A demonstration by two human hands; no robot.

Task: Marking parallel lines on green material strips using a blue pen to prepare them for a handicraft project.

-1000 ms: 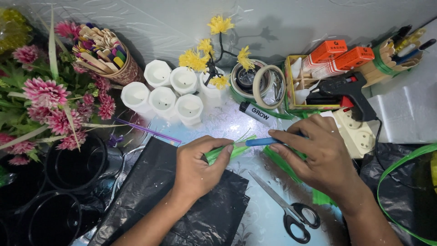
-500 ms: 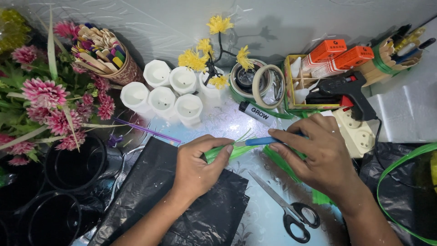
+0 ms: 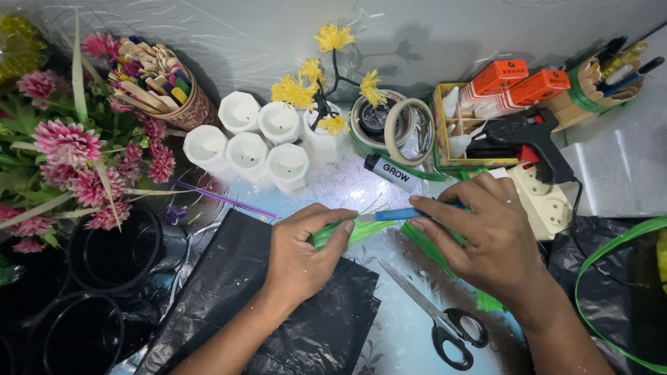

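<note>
Your left hand (image 3: 302, 253) sits just left of the frame's centre, fingers curled and pinched shut around a bundle of thin green strips (image 3: 347, 232), thumb pressing them from above. Your right hand (image 3: 486, 236) lies right of centre, its fingers closed on a blue-handled tool (image 3: 389, 214) whose tip points left and meets the green strips just beside your left thumb; what kind of tool it is, you cannot tell from here. More green strips (image 3: 434, 250) trail out under your right palm toward the lower right.

Under your left wrist a black plastic sheet (image 3: 229, 305) covers the lower left of the tabletop (image 3: 333, 187). A pair of black-handled scissors (image 3: 438, 319) lies shut below your right hand, blades pointing up-left, near your wrist but not touching it.

Above your hands, in the upper middle, five white cups (image 3: 250, 142) stand clustered, with a sprig of yellow flowers (image 3: 316, 76) rising just beside them. Right of these are rolls of tape (image 3: 392, 121), a black marker (image 3: 392, 173), a black glue gun (image 3: 524, 135) and a cream power strip (image 3: 549, 198) touching the far side of your right hand. Pink flowers (image 3: 69, 146) fill the left edge above black pots (image 3: 114, 253), and a purple straw (image 3: 222, 199) lies slanted between the pots and the cups
</note>
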